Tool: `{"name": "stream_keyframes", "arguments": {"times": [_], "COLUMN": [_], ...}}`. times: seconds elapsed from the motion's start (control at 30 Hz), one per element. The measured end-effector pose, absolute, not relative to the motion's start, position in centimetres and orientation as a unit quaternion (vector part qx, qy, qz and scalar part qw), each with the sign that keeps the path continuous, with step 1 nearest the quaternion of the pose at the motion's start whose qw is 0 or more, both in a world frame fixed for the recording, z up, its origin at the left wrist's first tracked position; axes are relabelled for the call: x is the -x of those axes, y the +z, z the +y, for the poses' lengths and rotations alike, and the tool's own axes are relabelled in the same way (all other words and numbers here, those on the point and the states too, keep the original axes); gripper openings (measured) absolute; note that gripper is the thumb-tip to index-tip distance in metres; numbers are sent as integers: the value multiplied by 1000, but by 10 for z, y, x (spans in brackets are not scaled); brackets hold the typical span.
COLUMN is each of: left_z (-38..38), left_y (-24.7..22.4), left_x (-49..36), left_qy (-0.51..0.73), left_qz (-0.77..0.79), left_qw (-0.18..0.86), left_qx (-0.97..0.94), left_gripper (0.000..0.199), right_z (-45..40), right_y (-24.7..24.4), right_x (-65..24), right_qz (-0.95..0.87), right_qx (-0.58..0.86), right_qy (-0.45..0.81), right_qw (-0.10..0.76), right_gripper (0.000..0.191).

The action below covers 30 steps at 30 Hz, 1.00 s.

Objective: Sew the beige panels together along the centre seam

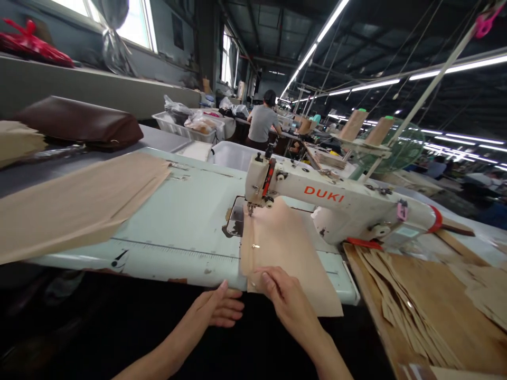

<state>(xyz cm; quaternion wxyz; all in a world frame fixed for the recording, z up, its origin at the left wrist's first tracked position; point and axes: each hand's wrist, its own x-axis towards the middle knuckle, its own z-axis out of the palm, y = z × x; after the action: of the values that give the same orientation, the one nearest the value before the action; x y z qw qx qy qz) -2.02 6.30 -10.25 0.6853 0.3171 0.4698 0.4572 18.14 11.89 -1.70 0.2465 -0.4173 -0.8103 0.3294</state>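
A beige fabric panel (289,248) lies under the needle of a white sewing machine (293,182) and hangs over the table's front edge. Along its left side runs a zipper with a small metal pull (255,246). My right hand (283,290) pinches the panel's near edge by the zipper, thumb and fingers closed. Just left of the panel, my left hand (219,309) is at the table edge with its fingers stretched out and nothing in it. The needle area sits at the panel's far left corner.
More beige fabric (87,190) is spread on the pale green sewing table (190,211) at left. Behind it lies a dark brown bundle (79,122). At right, a wooden board (439,295) bears several stacked beige strips. Thread cones (354,125) stand behind the machine; a person (262,121) works farther back.
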Motion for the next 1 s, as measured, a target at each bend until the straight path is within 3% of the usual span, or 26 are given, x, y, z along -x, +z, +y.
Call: {"name": "stream_keyframes", "arguments": {"times": [0.23,0.37,0.43,0.5,0.63,0.77,0.87,0.93,1.0], "left_z": [61,60,61,64,69,78,104,129,152], "left_y": [-79,-80,-89,-101,-107,-70,-45,-42,-48], "left_x": [5,3,2,0,6,35,60,71,76], "left_qy": [518,533,540,546,520,364,319,302,260], "left_qz": [294,292,312,337,408,478,563,546,511], "left_qw": [786,784,770,749,688,529,248,100,33], "left_qx": [-167,-129,-138,-165,-301,-599,-721,-775,-819], "left_gripper": [57,52,50,56,73,56,40,43,51], "right_z": [112,111,109,108,111,116,118,119,124], "right_y": [-16,-25,-35,-47,-64,-64,-64,-72,-85], "right_x": [-174,-175,-173,-169,-163,-167,-166,-161,-155], "right_qz": [-812,-826,-844,-861,-867,-875,-867,-855,-834], "right_qx": [398,381,373,359,324,286,286,287,275], "right_qy": [350,340,293,240,162,101,96,94,61], "right_qw": [244,240,248,268,344,377,397,421,474], "right_gripper": [32,14,37,43,30,27,25,21,21]}}
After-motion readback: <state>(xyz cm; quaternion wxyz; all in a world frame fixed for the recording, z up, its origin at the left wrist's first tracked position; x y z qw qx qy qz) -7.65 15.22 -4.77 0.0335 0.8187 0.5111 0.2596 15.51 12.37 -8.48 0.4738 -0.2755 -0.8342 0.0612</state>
